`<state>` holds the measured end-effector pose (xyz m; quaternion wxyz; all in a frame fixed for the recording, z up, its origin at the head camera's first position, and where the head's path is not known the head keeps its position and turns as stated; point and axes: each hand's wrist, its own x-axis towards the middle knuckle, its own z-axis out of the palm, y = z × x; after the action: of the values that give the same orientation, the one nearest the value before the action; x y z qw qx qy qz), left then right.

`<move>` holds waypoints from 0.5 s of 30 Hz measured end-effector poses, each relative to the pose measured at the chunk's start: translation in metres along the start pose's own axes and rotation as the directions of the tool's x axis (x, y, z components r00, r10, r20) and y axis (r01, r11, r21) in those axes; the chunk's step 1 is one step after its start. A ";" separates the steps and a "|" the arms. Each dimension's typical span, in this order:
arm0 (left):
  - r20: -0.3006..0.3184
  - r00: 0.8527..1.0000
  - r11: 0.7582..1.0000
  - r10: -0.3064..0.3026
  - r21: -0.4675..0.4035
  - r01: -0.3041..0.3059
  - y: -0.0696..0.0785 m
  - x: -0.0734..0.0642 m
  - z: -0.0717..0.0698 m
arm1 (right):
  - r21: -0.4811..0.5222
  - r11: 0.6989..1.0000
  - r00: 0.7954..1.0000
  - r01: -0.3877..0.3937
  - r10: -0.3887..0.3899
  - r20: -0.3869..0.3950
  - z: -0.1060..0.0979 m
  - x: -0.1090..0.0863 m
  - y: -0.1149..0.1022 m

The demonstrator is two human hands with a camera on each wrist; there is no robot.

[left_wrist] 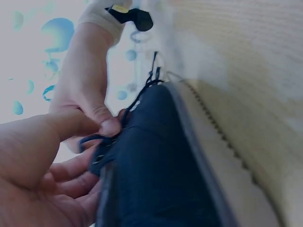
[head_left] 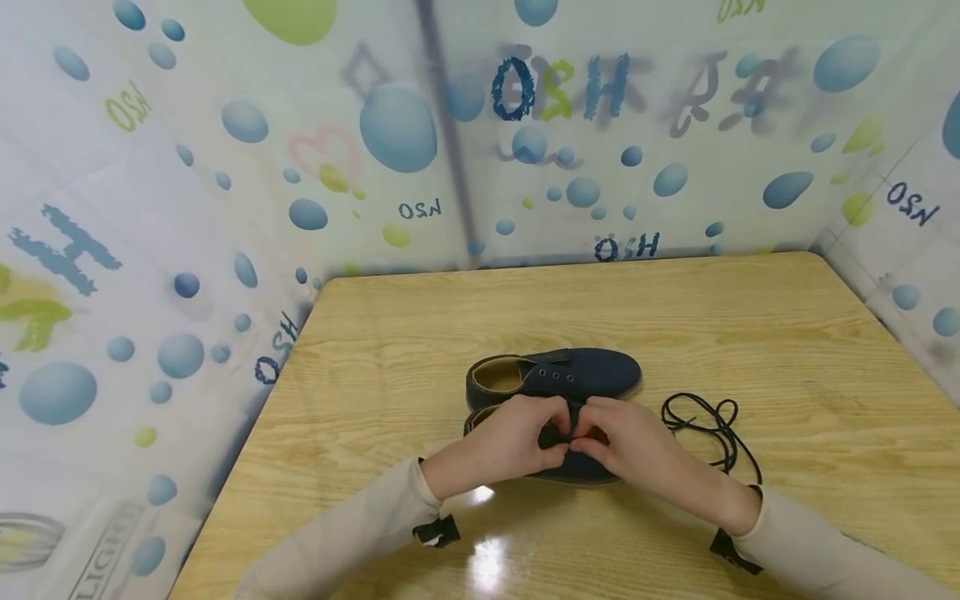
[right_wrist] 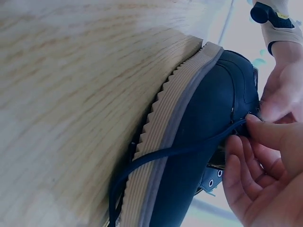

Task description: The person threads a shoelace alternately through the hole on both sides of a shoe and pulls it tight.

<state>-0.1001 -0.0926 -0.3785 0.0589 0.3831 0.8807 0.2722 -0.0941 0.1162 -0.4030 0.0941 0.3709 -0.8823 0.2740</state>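
Two dark navy lace-up shoes lie side by side on the table; the far shoe [head_left: 600, 371] has bare eyelets. Over the near shoe [left_wrist: 156, 156], both hands meet at the eyelet flap. My left hand [head_left: 502, 442] pinches the dark shoelace [left_wrist: 90, 138] close to the eyelets, its other fingers curled beside the flap. From the opposite side, my right hand [head_left: 637, 442] pinches the lace [right_wrist: 189, 147] between thumb and fingers. That lace runs across the toe and over the pale ridged sole [right_wrist: 175, 99]. The fingertips partly hide the eyelets.
Loose dark lace [head_left: 720, 429] lies coiled on the wooden table [head_left: 375, 350], right of the shoes and beside my right forearm. A wall covering with blue bubbles [head_left: 397, 129] stands behind the table and along its sides.
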 end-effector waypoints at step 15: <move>-0.111 0.994 0.937 0.005 0.347 0.034 -0.008 -0.020 -0.045 | 0.002 0.998 0.996 -0.066 0.066 0.056 0.001 0.003 0.003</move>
<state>-0.1047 -0.1308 -0.3470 -0.0567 0.3654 0.9196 0.1325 -0.0978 0.1159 -0.4038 0.0595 0.3492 -0.8959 0.2680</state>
